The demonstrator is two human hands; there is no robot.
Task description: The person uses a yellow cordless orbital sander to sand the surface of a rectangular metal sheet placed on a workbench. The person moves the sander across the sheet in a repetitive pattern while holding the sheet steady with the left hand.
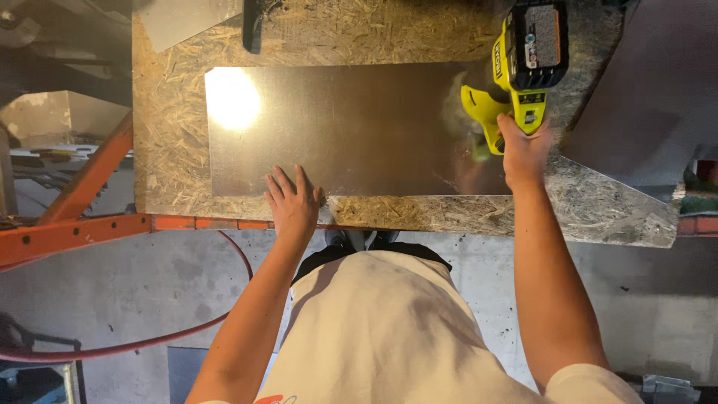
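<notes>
Your pale shirt is filling the foreground. Your left hand (293, 202) is pressing flat, fingers spread, on the metal sheet (351, 127); your right hand (523, 150) is gripping the yellow power tool (520, 63) at the sheet's right edge. The sheet could be sliding, being unclamped. It is lying on a chipboard table (419, 213) over a concrete floor (112, 292).

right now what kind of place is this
Probably a workshop or job site: a metal sheet lies on a strand-board bench, the right hand grips a cordless power tool, above a concrete floor.
</notes>
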